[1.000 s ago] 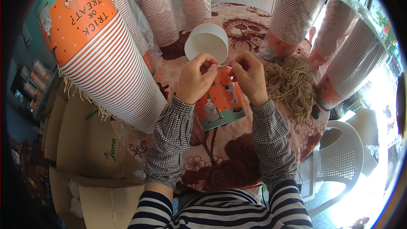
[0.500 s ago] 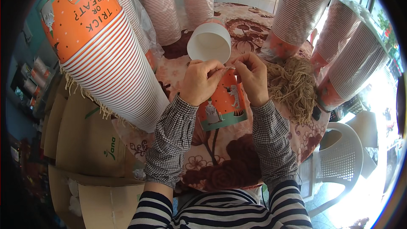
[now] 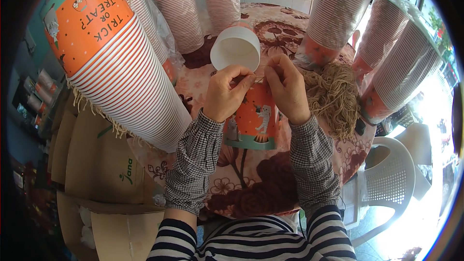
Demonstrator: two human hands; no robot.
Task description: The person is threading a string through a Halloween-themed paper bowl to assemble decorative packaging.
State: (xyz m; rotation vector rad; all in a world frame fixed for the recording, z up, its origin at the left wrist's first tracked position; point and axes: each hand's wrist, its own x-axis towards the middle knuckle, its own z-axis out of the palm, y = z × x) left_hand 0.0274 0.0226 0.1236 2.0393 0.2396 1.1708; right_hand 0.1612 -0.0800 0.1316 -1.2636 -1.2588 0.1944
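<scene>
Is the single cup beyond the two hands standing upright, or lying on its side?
On its side: the cup has its round mouth facing the camera, and its orange outer wall shows behind the rim.

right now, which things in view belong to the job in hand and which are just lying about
Seem to belong:
orange printed cup at the hands
pale strand between left hand and right hand
beige cord bundle beside the right hand
cup stacks, likely

Apparently just about:
white plastic chair
cardboard boxes
</scene>
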